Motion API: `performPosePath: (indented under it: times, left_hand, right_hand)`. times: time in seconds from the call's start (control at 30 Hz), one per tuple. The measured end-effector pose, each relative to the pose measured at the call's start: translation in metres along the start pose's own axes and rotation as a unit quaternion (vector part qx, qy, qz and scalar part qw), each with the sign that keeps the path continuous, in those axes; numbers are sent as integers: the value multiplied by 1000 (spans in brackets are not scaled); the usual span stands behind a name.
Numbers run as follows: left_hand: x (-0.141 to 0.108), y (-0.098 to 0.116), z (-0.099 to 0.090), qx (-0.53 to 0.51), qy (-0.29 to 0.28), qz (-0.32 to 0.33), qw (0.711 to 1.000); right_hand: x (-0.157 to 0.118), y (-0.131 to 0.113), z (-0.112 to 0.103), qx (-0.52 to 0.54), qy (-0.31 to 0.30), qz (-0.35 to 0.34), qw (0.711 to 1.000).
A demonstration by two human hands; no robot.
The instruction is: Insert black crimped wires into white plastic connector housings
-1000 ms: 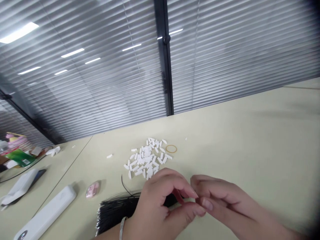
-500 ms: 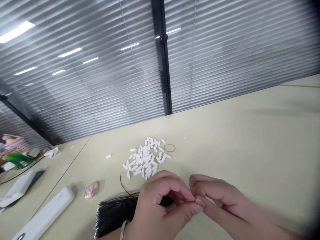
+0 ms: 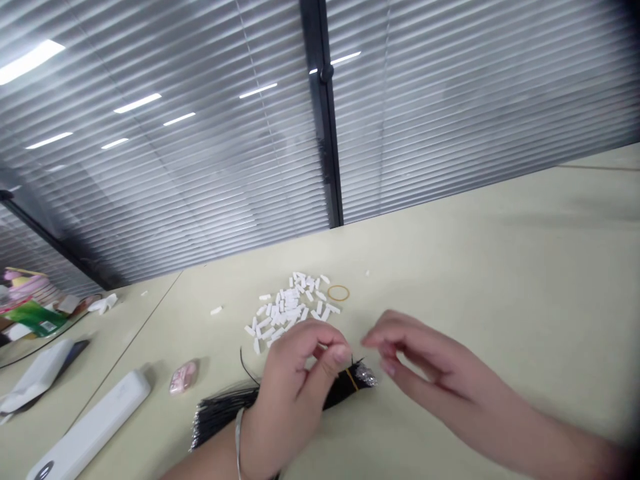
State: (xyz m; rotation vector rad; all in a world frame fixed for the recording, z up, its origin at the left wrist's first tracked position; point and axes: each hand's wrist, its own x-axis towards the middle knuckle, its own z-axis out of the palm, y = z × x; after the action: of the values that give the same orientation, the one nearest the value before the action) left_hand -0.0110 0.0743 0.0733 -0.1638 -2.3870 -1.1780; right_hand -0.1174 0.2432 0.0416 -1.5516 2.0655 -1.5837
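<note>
My left hand (image 3: 305, 383), with a bangle (image 3: 239, 443) at the wrist, is closed in a pinch of thumb and forefinger. Whatever is in that pinch, if anything, is too small to make out. Beneath this hand lies a bundle of black wires (image 3: 225, 413) with silvery ends, partly hidden by the hand and forearm. A yellow rubber band (image 3: 353, 380) goes round the bundle near its right end. To the right, my right hand (image 3: 435, 373) is open, thumb and forefinger apart with nothing seen between them. Small white plastic pieces (image 3: 290, 300) lie heaped just beyond my left hand.
A loose rubber band (image 3: 339, 293) lies beside the heap. On the left are a small pink item (image 3: 183, 377), a long white device (image 3: 95, 427), another white device (image 3: 37, 373) and a green package (image 3: 37, 317). Window blinds (image 3: 200, 167) stand behind the table (image 3: 475, 253).
My hands, whose fingertips met before, have drawn apart. The left moved left and up, the right slightly up and its fingers opened. The banded end of the wire bundle came into sight.
</note>
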Motion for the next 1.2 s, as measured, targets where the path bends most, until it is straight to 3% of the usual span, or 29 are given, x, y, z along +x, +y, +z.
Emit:
performPosePath:
  times: [0.07,0.13,0.33,0.5,0.83,1.0,1.2]
  left_hand:
    - [6,-10,-9,137,-105,-21,985]
    - [8,-20,-14,227,-200,-46,952]
    - [-3,-30,-1,313,-345,-72,882]
    - [-5,-28,8,337,-366,-51,866]
    - [-1,-18,3,374,-408,-4,833]
    - [5,-33,3,382,-441,40,811]
    - [-3,-51,11,410,-421,66,806]
  right_hand:
    - [6,18,-6,-33,-24,-27,999]
    - [11,34,-11,-39,-86,-24,995]
    - [4,47,-4,-38,-242,-20,969]
    - [2,45,8,-80,-257,-47,962]
    - [-5,44,14,-145,-189,-110,965]
    - [-15,48,32,-166,-151,-74,972]
    - [-20,43,41,-150,-144,7,978]
